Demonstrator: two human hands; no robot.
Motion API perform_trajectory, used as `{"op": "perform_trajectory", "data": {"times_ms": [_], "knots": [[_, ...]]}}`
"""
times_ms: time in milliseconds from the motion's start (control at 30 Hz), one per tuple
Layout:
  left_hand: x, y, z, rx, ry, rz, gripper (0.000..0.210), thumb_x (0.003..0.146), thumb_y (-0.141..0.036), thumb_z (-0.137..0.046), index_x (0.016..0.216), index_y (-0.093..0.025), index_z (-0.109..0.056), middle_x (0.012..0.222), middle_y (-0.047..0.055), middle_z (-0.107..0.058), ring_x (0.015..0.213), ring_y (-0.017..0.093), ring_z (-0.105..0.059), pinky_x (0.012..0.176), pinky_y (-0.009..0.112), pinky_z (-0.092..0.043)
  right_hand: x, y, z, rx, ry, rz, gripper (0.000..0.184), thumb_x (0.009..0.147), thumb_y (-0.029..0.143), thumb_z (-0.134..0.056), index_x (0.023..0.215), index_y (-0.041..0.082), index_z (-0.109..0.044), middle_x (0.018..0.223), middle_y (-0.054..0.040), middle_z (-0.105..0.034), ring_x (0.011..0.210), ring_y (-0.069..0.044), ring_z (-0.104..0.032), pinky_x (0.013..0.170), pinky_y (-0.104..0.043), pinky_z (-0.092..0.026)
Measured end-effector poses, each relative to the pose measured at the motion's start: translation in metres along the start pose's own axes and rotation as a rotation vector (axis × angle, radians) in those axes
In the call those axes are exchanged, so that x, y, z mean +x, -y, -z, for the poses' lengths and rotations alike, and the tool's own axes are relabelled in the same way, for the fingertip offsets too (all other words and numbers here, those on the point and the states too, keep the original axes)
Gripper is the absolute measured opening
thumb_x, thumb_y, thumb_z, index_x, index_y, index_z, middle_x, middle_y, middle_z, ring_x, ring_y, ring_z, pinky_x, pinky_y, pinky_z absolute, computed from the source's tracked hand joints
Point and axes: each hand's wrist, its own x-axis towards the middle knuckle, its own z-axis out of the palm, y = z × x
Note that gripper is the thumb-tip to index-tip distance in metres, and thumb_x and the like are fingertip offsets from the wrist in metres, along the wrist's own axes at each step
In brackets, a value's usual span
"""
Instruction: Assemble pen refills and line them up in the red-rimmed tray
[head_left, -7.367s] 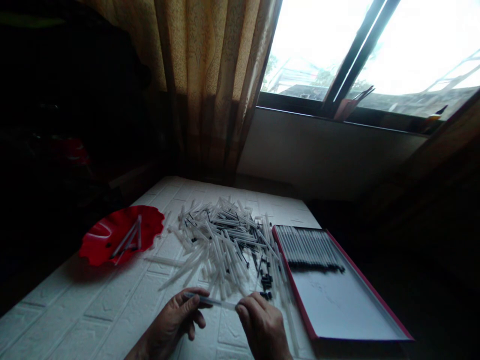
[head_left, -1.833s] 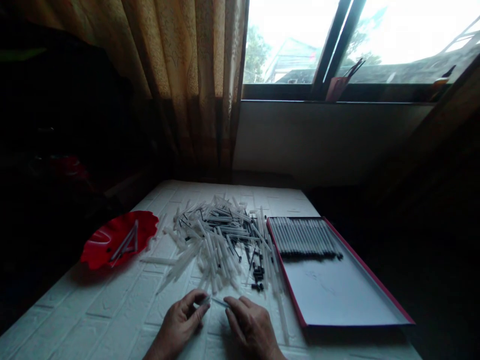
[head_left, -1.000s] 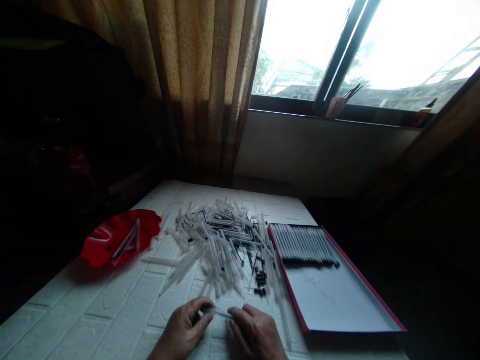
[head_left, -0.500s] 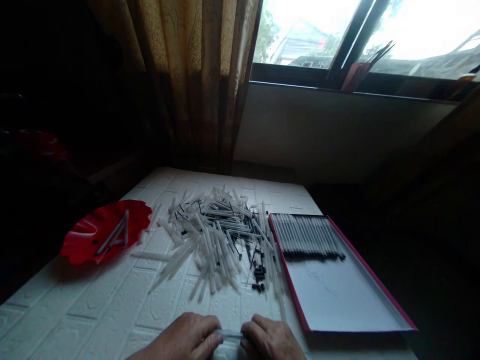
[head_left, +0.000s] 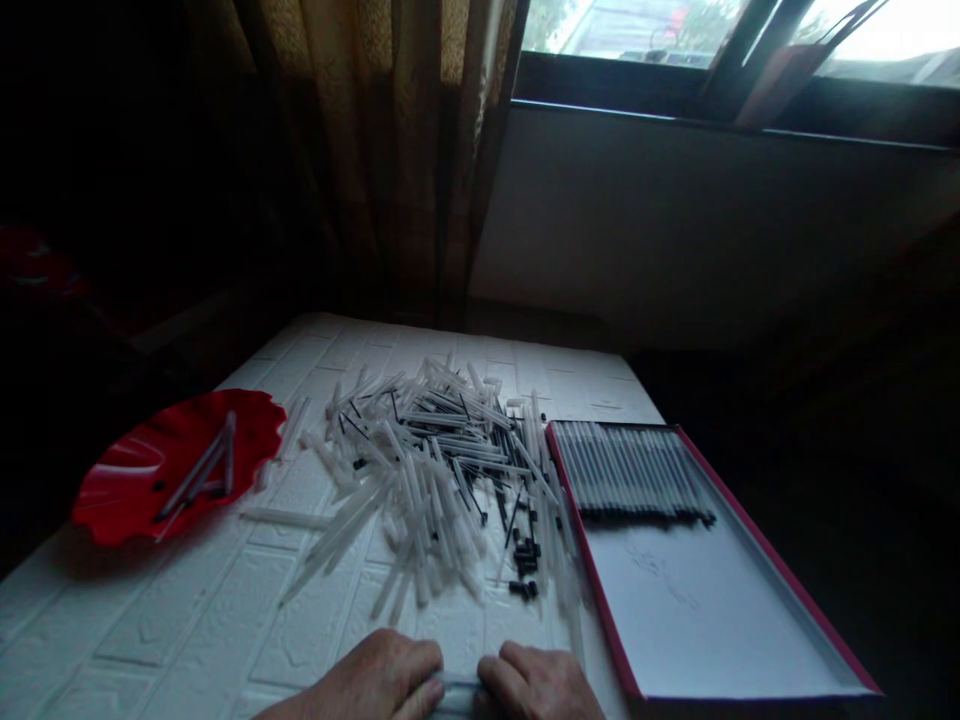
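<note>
Near the front edge of the view, my left hand (head_left: 390, 672) and my right hand (head_left: 536, 680) face each other with fingers pinched. Between them runs a clear pen (head_left: 460, 682), lying crosswise, one end in each hand. Its ends are hidden by my fingers. Just beyond my hands spreads a loose pile of clear pen barrels (head_left: 420, 500), with thin dark refills (head_left: 457, 450) among them. Small black caps (head_left: 526, 555) lie at the pile's right side.
A shallow box (head_left: 705, 620) with red edges stands on the right, a row of black-ended pens (head_left: 637, 475) in its far part. To the left sits a red wavy-rimmed dish (head_left: 127, 480) holding a few pen parts. A white brick-patterned surface (head_left: 180, 620) lies underneath.
The view has tipped downward, so the window sits higher and the box and dish appear further apart. My hands keep hold of the pen in nearly the same spot.
</note>
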Motion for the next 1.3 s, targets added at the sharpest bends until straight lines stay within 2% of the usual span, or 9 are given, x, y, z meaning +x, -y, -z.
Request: {"op": "perform_trajectory", "data": {"times_ms": [100, 267, 467, 633, 700, 767, 933, 1133, 1300], "knots": [[0.001, 0.001, -0.001, -0.024, 0.004, 0.019, 0.020, 0.092, -0.027, -0.047, 0.077, -0.022, -0.059, 0.075, 0.002, -0.073, 0.067, 0.019, -0.066, 0.056, 0.024, -0.037, 0.000, 0.002, -0.003, -0.023, -0.025, -0.032, 0.048, 0.104, 0.028, -0.016, 0.070, 0.026, -0.050, 0.049, 0.0028, -0.056, 0.035, -0.013, -0.049, 0.040, -0.033, -0.016], [0.001, 0.003, -0.003, -0.100, -0.005, 0.059, 0.020, 0.090, -0.028, -0.047, 0.075, -0.023, -0.059, 0.074, 0.002, -0.070, 0.067, 0.019, -0.064, 0.057, 0.025, -0.037, 0.005, 0.000, 0.004, -0.007, 0.094, 0.063, 0.032, 0.100, 0.027, -0.035, 0.073, 0.024, -0.051, 0.052, 0.0044, -0.059, 0.037, -0.011, -0.052, 0.038, -0.029, -0.018], [0.009, 0.001, 0.010, -0.264, 0.051, 0.137, 0.025, 0.085, -0.028, -0.044, 0.063, -0.021, -0.051, 0.064, -0.001, -0.058, 0.065, 0.016, -0.056, 0.058, 0.024, -0.037, 0.010, 0.000, 0.008, 0.049, 0.224, -0.052, 0.016, 0.086, 0.021, -0.054, 0.070, 0.023, -0.056, 0.058, 0.0037, -0.067, 0.042, -0.012, -0.058, 0.041, -0.028, -0.020], [0.015, -0.003, 0.016, -0.808, 0.185, 0.301, 0.035, 0.078, -0.053, -0.047, 0.061, -0.022, -0.048, 0.046, -0.008, -0.043, 0.037, 0.010, -0.038, 0.037, 0.021, -0.030, 0.023, -0.001, 0.035, 0.374, 0.402, -0.303, 0.011, 0.081, 0.019, -0.057, 0.085, 0.024, -0.066, 0.069, 0.0014, -0.073, 0.059, -0.016, -0.066, 0.051, -0.022, -0.035], [0.016, -0.005, 0.015, -0.930, 0.212, 0.350, 0.045, 0.072, -0.066, -0.046, 0.065, -0.022, -0.050, 0.042, -0.010, -0.041, 0.030, 0.008, -0.032, 0.032, 0.021, -0.028, 0.025, 0.000, 0.045, 0.513, 0.400, -0.407, 0.018, 0.082, 0.019, -0.055, 0.094, 0.024, -0.067, 0.075, 0.0002, -0.074, 0.067, -0.017, -0.067, 0.056, -0.022, -0.039], [0.015, -0.006, 0.013, -0.937, 0.182, 0.352, 0.051, 0.068, -0.073, -0.045, 0.064, -0.022, -0.050, 0.040, -0.010, -0.040, 0.028, 0.007, -0.031, 0.030, 0.020, -0.027, 0.025, 0.002, 0.050, 0.624, 0.394, -0.465, 0.018, 0.082, 0.017, -0.053, 0.091, 0.023, -0.068, 0.076, -0.0006, -0.073, 0.070, -0.017, -0.067, 0.059, -0.022, -0.041], [0.015, -0.005, 0.009, -0.948, 0.119, 0.374, 0.058, 0.065, -0.080, -0.046, 0.062, -0.022, -0.048, 0.037, -0.010, -0.040, 0.027, 0.006, -0.032, 0.028, 0.019, -0.024, 0.017, 0.009, 0.047, 0.741, 0.345, -0.536, 0.019, 0.084, 0.020, -0.050, 0.083, 0.020, -0.069, 0.071, -0.0016, -0.071, 0.066, -0.017, -0.064, 0.057, -0.021, -0.041], [0.017, 0.004, 0.002, -0.958, 0.122, 0.397, 0.066, 0.062, -0.087, -0.040, 0.059, -0.022, -0.047, 0.033, -0.010, -0.039, 0.024, 0.005, -0.029, 0.026, 0.018, -0.022, 0.013, 0.014, 0.049, 0.803, 0.328, -0.579, 0.023, 0.086, 0.022, -0.049, 0.076, 0.018, -0.069, 0.066, -0.0020, -0.070, 0.062, -0.016, -0.062, 0.053, -0.020, -0.038], [0.019, 0.006, 0.003, -0.957, 0.117, 0.414, 0.073, 0.061, -0.092, -0.031, 0.060, -0.021, -0.048, 0.036, -0.009, -0.041, 0.025, 0.005, -0.031, 0.026, 0.018, -0.023, 0.013, 0.017, 0.041, 0.991, 0.301, -0.670, 0.028, 0.086, 0.032, -0.046, 0.073, 0.016, -0.065, 0.059, -0.0014, -0.064, 0.056, -0.014, -0.058, 0.051, -0.020, -0.038]]}}
